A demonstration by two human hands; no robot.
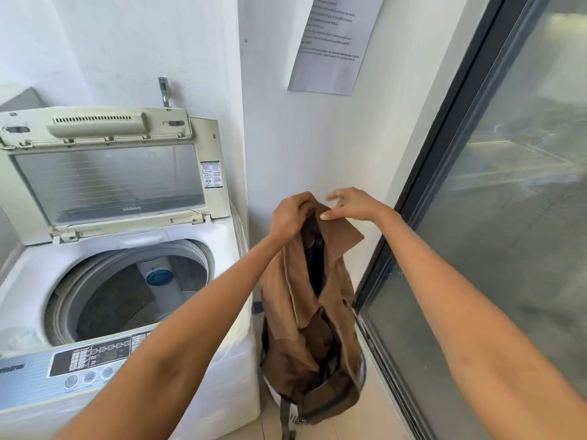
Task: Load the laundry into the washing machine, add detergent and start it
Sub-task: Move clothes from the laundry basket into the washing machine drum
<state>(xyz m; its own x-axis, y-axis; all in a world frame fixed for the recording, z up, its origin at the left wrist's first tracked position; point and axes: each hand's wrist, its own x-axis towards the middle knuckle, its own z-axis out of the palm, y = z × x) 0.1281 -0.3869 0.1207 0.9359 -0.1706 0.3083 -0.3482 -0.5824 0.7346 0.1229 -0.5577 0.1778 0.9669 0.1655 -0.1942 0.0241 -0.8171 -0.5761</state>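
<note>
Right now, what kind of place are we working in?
Probably a shared laundry corner, maybe on a balcony: a top-loading washing machine with its lid raised stands against a white wall, a printed notice hangs above, and a sliding glass door runs along the right.

White plaster walls (127, 42) meeting at a corner, printed notice (333, 42) taped up high, metal wall bracket (164, 90) on the left, dark-framed glass sliding door (508, 185) on the right, pale tiled floor (365, 417), daylight throughout.
</note>
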